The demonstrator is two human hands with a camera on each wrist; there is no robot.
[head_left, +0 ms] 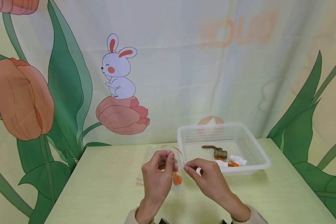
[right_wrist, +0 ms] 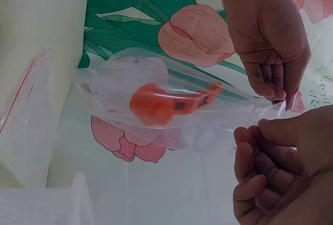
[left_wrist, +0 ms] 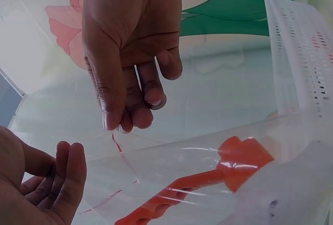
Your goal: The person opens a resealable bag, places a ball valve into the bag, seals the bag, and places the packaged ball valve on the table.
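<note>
Tulip-print fabric (head_left: 170, 93) hangs behind a pale green table (head_left: 100, 193); above it, the left hand (head_left: 158, 174) and the right hand (head_left: 211, 177) pinch the edge of a clear bag (right_wrist: 208, 126) between fingertips; inside sit an orange piece (right_wrist: 153, 108) and a white piece (right_wrist: 117, 82); just right stands a white basket (head_left: 261, 155) holding a brass valve (head_left: 220, 153).

At right, the left hand (right_wrist: 268, 43) reaches in from above; it and the right hand (right_wrist: 283, 165) below pinch the narrow end of a clear bag (right_wrist: 195, 116). Inside, an orange piece (right_wrist: 154, 105) lies against a bulky white part (right_wrist: 110, 82). A red-lined bag (right_wrist: 31, 123) and a white basket (right_wrist: 44, 207) edge the left, beside tulip-printed cloth (right_wrist: 195, 194).
</note>
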